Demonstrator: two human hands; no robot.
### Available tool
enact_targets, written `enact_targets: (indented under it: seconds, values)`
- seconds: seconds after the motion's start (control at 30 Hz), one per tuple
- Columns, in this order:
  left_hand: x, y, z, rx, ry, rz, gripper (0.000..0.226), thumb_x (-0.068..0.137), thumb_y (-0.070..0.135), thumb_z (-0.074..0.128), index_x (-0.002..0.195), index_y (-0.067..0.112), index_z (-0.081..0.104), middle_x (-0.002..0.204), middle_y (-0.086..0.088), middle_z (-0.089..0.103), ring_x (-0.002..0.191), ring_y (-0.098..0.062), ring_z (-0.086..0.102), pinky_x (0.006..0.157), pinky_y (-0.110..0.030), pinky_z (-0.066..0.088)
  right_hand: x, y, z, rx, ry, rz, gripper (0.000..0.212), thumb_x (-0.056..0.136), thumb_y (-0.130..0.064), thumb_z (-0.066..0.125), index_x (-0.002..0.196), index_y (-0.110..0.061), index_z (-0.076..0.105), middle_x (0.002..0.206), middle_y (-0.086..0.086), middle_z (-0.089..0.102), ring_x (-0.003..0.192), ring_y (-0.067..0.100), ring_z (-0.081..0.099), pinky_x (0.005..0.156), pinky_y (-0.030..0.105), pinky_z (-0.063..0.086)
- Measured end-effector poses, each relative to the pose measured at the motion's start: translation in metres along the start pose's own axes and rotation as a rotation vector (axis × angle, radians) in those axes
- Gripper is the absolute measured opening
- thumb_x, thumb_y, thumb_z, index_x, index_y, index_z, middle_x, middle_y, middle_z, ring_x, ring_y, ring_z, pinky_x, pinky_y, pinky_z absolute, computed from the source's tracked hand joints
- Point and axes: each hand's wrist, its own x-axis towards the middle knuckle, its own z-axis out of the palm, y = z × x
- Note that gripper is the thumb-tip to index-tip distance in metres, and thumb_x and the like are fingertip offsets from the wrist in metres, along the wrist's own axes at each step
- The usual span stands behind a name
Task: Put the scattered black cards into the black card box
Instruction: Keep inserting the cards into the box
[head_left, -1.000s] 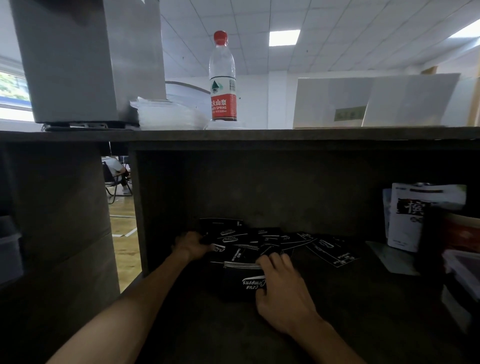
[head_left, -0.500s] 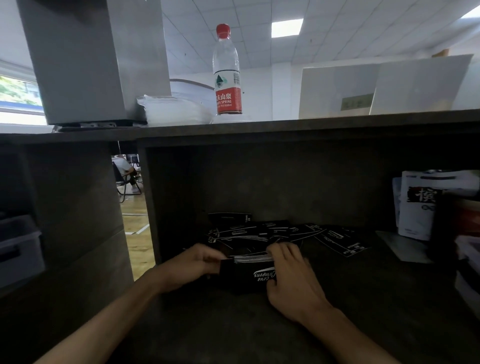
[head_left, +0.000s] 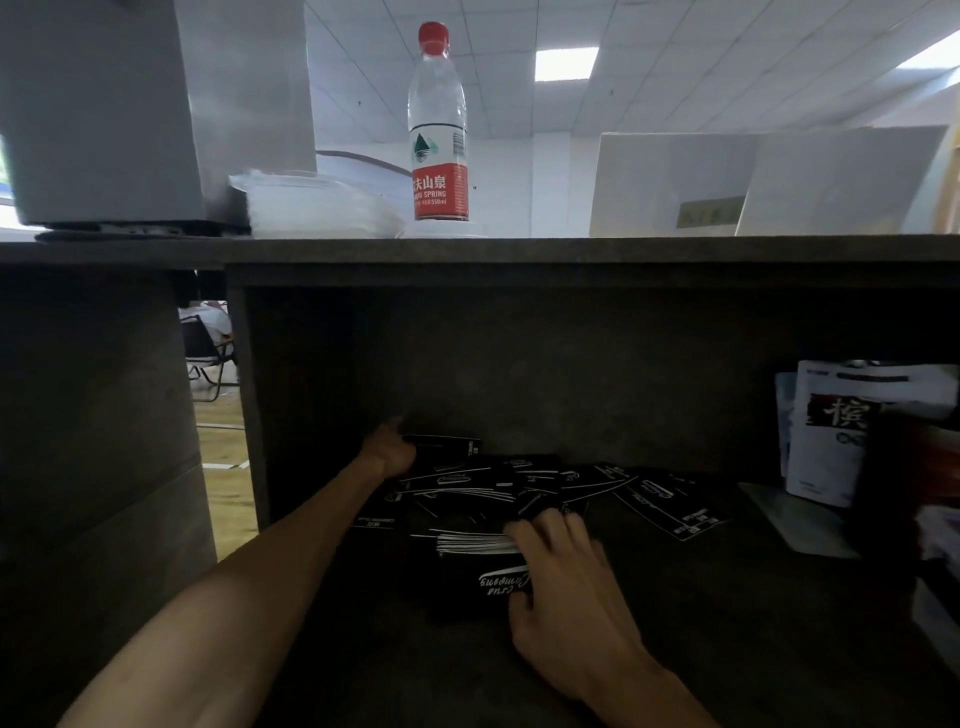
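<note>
I see the black card box (head_left: 480, 582) lying on the dark shelf (head_left: 727, 649), near the front, open end facing away, a stack of white-edged cards (head_left: 475, 544) sitting in its mouth. Right hand (head_left: 566, 597) grips the box's right side, fingers over the top edge, thumb on the face. Loose black cards (head_left: 524, 480) are fanned out just behind the box, some trailing right. Left hand (head_left: 389, 449) is at the back-left of the pile, touching a card; can't tell whether it's pinching. Water bottle (head_left: 439, 130) stands on the upper ledge.
</note>
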Motion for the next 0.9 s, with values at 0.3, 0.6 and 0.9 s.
enact_targets:
  seconds: [0.3, 0.6, 0.9]
  values:
    - [-0.020, -0.012, 0.004, -0.639, 0.382, -0.108, 0.016, 0.086, 0.015, 0.073, 0.093, 0.002, 0.069, 0.093, -0.017, 0.072, 0.080, -0.027, 0.069, 0.075, -0.031, 0.054, -0.002, -0.002, 0.000, -0.004, 0.035, 0.014, 0.053, 0.080, -0.031, 0.048, 0.132, -0.036, 0.038, 0.122, -0.013, 0.034, 0.116, 0.010, 0.031, 0.101, 0.030, 0.035]
    - [-0.158, -0.022, -0.030, -0.763, -0.047, 0.038, 0.029, 0.091, -0.007, 0.055, 0.114, 0.011, 0.061, 0.105, -0.013, 0.069, 0.090, -0.023, 0.068, 0.064, -0.024, 0.056, -0.002, -0.005, -0.003, -0.027, 0.020, 0.056, 0.058, 0.082, -0.033, 0.048, 0.139, -0.034, 0.037, 0.134, -0.011, 0.036, 0.125, 0.011, 0.031, 0.103, 0.031, 0.037]
    - [-0.197, -0.032, -0.042, -0.300, -0.317, 0.267, 0.029, 0.096, 0.008, 0.055, 0.113, 0.029, 0.064, 0.104, 0.014, 0.072, 0.101, 0.002, 0.065, 0.080, -0.009, 0.049, -0.002, -0.005, -0.002, -0.023, 0.040, 0.143, 0.066, 0.081, -0.036, 0.048, 0.146, -0.032, 0.035, 0.134, -0.008, 0.043, 0.123, 0.012, 0.036, 0.101, 0.034, 0.040]
